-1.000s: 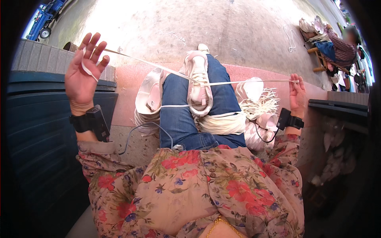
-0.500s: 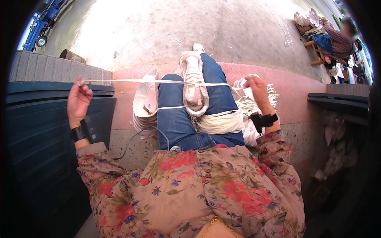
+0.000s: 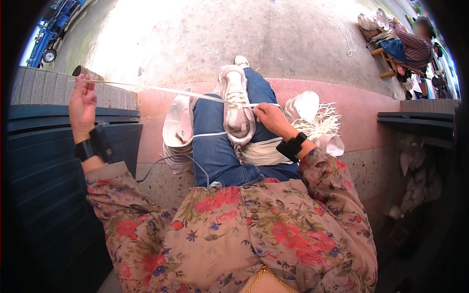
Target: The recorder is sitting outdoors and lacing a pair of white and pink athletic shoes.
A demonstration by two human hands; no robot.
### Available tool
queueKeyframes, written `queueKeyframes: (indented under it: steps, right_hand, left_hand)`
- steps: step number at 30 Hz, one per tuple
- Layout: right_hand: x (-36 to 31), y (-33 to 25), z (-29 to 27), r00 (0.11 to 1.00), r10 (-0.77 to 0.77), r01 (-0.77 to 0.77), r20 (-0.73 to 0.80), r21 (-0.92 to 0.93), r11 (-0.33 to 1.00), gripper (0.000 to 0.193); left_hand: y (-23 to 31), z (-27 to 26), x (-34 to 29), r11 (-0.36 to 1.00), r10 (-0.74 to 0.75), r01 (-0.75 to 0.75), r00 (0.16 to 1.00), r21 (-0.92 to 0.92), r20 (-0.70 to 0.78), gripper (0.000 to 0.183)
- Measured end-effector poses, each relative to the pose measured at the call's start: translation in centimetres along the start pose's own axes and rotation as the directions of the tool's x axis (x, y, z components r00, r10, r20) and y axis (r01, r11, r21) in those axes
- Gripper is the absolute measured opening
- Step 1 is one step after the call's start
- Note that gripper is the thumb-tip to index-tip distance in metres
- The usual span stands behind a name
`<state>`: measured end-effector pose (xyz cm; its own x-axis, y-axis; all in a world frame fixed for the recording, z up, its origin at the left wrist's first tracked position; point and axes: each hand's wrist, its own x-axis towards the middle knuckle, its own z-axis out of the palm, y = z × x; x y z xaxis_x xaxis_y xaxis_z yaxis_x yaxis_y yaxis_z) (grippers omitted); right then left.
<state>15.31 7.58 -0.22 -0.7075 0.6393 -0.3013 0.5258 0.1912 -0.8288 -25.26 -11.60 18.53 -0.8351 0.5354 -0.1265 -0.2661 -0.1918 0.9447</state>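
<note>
A pale pink and white sneaker [image 3: 233, 89] rests between my thighs, toe pointing away. My left hand [image 3: 83, 105] is raised far out to the left, its fingers pinching one end of a flat white shoelace [image 3: 168, 90]. The lace runs taut from there down to the shoe's eyelets. At the shoe's right edge is my right hand [image 3: 271, 118], fingers curled in; what they grip is hidden. A short stretch of lace shows just beyond that hand. A bundle of white laces [image 3: 266, 152] lies across my right thigh.
White shoe pieces [image 3: 176, 122] are stacked beside my left leg. More shoe uppers [image 3: 306, 105] and loose laces [image 3: 326, 119] lie to the right. Dark blue panels [image 3: 73, 166] flank the left side. A person [image 3: 408, 41] sits at the far right.
My left hand has moved outward and farther from me, still pinching the lace. My right hand has come inward from the right to the shoe's edge.
</note>
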Motion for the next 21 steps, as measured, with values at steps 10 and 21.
queueKeyframes:
  steps: [10,21]
  right_hand:
    - [1.3,-2.5,0.7,0.971,-0.236,0.21,0.036,-0.604,0.769,0.016]
    - [2.6,-2.7,0.9,0.87,-0.373,0.462,0.323,-0.798,0.387,0.005]
  left_hand:
    - [-12.4,6.0,-5.7,0.745,-0.193,0.052,0.971,0.665,0.14,0.024]
    - [-24.4,10.4,-12.3,0.472,-0.208,-0.296,0.878,0.83,0.432,0.02]
